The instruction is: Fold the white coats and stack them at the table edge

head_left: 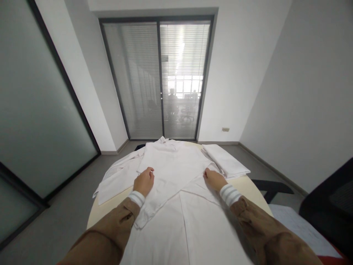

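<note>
A white shirt (168, 169) lies spread over a round table, its collar at the far edge. One sleeve is folded across the body and slants down to the near left. My left hand (145, 181) is closed at the shirt's left side, thumb and fingers pinched on the cloth. On the right, my right hand (215, 179) pinches the cloth near the folded shoulder edge. The lower part of the shirt hangs straight toward me, with a long seam down its middle. My fingertips partly hide the gripped cloth.
The pale round table (260, 195) carries a folded white garment (226, 160) at the right and another white garment (118, 176) at the left. A black chair (331, 206) with papers (300, 228) on it stands at the right. Beyond are glass doors with blinds (182, 81).
</note>
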The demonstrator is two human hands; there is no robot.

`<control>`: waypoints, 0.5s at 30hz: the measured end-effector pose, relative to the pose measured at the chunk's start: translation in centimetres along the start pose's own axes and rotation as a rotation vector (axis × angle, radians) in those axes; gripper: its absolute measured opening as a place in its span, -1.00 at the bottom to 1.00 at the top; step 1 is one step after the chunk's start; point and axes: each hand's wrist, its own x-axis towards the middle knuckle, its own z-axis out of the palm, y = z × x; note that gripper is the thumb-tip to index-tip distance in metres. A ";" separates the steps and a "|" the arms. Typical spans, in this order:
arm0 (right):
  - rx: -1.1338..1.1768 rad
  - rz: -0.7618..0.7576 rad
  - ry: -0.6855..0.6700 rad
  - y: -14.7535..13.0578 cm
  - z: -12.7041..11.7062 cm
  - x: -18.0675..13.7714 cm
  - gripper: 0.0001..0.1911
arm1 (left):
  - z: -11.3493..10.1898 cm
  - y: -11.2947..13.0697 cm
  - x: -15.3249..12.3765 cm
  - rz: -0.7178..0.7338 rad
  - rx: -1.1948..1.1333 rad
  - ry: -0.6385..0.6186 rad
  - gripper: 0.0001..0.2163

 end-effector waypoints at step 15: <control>0.088 -0.001 0.162 0.4 1.2 -0.6 -0.64 | -0.4 -7.6 4.8 -0.289 -0.170 -0.037 -0.69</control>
